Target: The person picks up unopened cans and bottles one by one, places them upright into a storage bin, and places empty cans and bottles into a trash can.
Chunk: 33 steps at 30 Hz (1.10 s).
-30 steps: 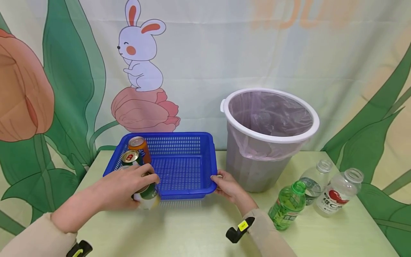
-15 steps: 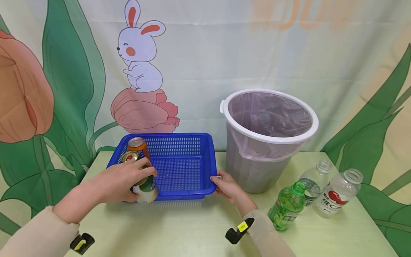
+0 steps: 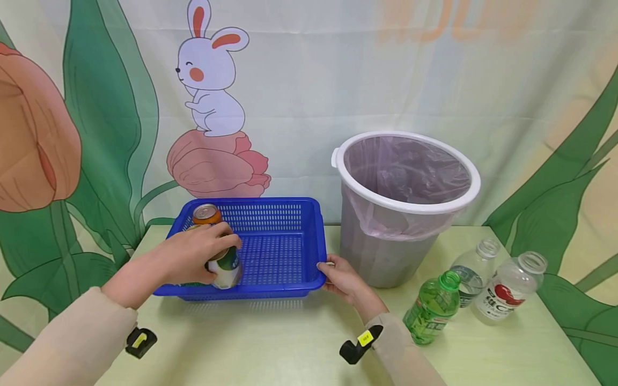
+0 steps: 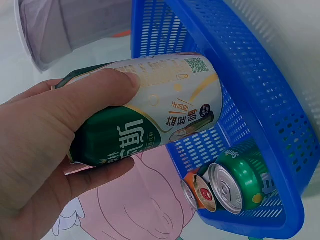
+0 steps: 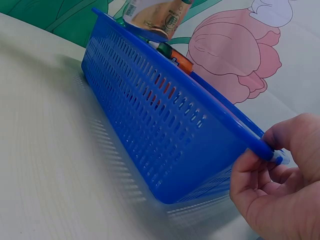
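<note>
My left hand (image 3: 190, 254) grips the upper part of a green-and-white drink can (image 3: 228, 272), fingers and thumb round it. The can hangs tilted over the front left of a blue plastic basket (image 3: 272, 257). In the left wrist view, an orange can (image 4: 187, 177), a can with a gold top (image 4: 204, 194) and a green can (image 4: 245, 177) stand in one end of the basket. My hand hides most of these in the head view. At the basket's front right corner, my right hand (image 3: 344, 279) pinches the rim between thumb and fingers.
Right of the basket stands a grey bin (image 3: 381, 257) with a white rim and a pinkish liner. A green bottle (image 3: 431, 311) and two clear bottles, one with a red label (image 3: 504, 295), stand uncapped at the table's right. A printed curtain (image 3: 299, 107) hangs behind.
My left hand has carried the green-and-white can away from me, from in front of the basket's front edge to over the basket. The right hand keeps its hold on the rim.
</note>
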Tool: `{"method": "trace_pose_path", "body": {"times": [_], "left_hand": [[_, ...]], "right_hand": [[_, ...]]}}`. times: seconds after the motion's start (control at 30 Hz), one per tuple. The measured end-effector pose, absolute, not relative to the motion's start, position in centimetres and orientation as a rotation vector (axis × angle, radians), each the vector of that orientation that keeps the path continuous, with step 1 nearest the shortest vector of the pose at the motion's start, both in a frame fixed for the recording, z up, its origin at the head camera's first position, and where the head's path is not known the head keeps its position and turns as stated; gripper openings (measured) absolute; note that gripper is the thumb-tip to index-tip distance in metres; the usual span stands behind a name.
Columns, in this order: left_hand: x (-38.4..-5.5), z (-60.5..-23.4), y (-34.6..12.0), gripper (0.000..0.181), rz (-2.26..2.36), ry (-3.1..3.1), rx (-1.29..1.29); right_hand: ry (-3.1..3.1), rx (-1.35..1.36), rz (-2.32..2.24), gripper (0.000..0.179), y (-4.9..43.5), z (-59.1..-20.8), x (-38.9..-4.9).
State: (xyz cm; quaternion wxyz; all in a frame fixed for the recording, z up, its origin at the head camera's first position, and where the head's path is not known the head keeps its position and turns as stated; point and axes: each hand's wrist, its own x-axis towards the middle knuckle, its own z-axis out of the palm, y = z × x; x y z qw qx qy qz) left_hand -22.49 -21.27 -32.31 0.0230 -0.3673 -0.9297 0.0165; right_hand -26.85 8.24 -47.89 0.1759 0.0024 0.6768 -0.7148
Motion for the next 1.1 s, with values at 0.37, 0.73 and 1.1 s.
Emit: {"method": "trace_pose_path", "body": {"times": [0.37, 0.73, 1.1], "left_hand": [[-24.1, -32.5, -21.2, 0.058, 0.075, -2.929, -1.121], [-25.9, -33.2, -21.1, 0.055, 0.066, -3.003, -1.078], [-27.8, -34.6, -20.5, 0.055, 0.066, -3.085, -1.025]], "right_hand": [[1.944, 0.027, -2.007, 0.02, 8.1, -47.9, -26.8], [1.927, 0.01, -2.02, 0.021, 8.1, -48.0, -26.8], [1.938, 0.019, -2.018, 0.025, 8.3, -48.1, -26.9]]}}
